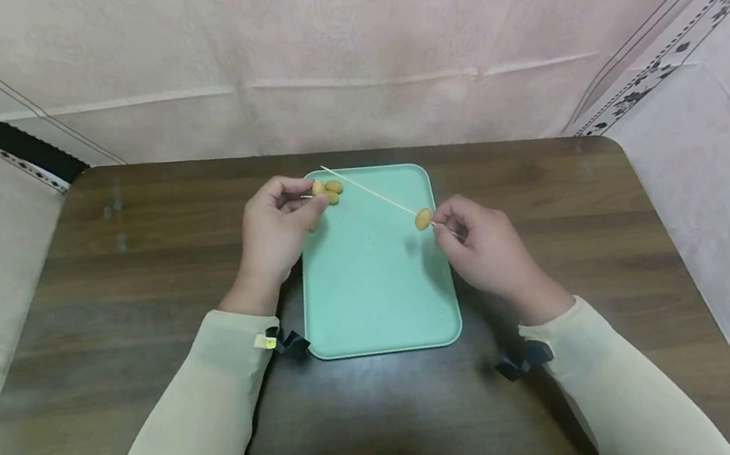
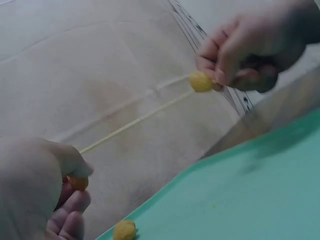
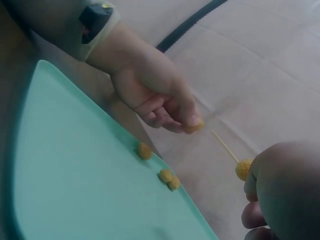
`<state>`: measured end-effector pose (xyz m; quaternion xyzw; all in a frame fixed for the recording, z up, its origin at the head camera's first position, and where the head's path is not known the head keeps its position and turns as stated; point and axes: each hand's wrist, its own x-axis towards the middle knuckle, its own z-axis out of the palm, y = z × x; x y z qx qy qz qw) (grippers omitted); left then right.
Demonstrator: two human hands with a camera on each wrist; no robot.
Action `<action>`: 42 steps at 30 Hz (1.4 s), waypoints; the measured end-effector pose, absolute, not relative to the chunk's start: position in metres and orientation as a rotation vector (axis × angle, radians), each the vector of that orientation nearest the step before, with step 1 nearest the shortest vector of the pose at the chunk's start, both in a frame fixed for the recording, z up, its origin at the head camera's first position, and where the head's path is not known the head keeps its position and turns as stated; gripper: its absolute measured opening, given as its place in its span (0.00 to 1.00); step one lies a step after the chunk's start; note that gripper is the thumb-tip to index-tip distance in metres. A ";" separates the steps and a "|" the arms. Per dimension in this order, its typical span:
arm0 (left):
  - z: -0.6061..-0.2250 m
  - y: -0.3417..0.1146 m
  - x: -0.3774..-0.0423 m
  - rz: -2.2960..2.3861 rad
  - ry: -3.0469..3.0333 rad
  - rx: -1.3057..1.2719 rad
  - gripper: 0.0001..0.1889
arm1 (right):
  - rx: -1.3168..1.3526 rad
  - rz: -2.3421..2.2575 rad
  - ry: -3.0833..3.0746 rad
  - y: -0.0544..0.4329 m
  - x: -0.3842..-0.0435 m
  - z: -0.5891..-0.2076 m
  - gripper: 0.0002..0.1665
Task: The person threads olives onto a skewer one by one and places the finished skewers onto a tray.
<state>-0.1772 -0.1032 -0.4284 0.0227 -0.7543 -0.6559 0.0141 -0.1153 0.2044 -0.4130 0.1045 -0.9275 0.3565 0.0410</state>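
Observation:
My right hand (image 1: 484, 245) pinches a thin wooden skewer (image 1: 370, 193) near its lower end. One yellow-brown, rough-skinned ball (image 1: 423, 219) is threaded on the skewer just ahead of those fingertips. Between thumb and fingers my left hand (image 1: 276, 229) holds another such ball (image 3: 197, 125), above the tray's far left corner. The skewer's free tip points toward that ball, and a gap shows between them in the right wrist view. Three more loose balls lie on the tray along its edge, two touching (image 3: 165, 175) and one apart (image 3: 144, 151). Partly, the left hand hides them in the head view.
A mint-green rectangular tray (image 1: 378, 296) with a low rim lies on the dark wooden table (image 1: 143, 355). Pale cloth (image 1: 323, 45) hangs behind the table and at both sides. Dark straps with small devices sit at both sleeve cuffs.

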 end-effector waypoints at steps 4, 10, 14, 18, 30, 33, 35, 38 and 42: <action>-0.428 -0.104 -0.179 -2.202 -2.215 0.089 0.20 | 0.316 1.096 -2.873 0.204 -0.109 -0.412 0.04; -0.433 -0.104 -0.181 -2.296 -2.090 0.078 0.19 | 0.336 1.089 -2.889 0.204 -0.103 -0.413 0.04; -0.435 -0.103 -0.182 -2.334 -2.041 0.069 0.19 | 0.363 1.077 -2.872 0.204 -0.101 -0.415 0.04; -0.435 -0.103 -0.181 -2.354 -2.004 0.043 0.18 | 0.379 1.082 -2.854 0.204 -0.100 -0.415 0.03; -0.434 -0.102 -0.180 -2.407 -1.900 0.012 0.16 | 0.414 1.099 -2.849 0.201 -0.099 -0.413 0.02; -0.435 -0.102 -0.180 -2.393 -1.898 -0.003 0.17 | 0.430 1.090 -2.836 0.201 -0.099 -0.414 0.02; -0.436 -0.102 -0.180 -2.360 -1.917 -0.010 0.18 | 0.442 1.086 -2.824 0.200 -0.100 -0.414 0.02; -0.437 -0.103 -0.180 -2.275 -1.979 0.008 0.19 | 0.455 1.085 -2.813 0.200 -0.099 -0.414 0.02; -0.437 -0.105 -0.179 -2.135 -2.088 0.067 0.18 | 0.468 1.087 -2.809 0.199 -0.098 -0.413 0.03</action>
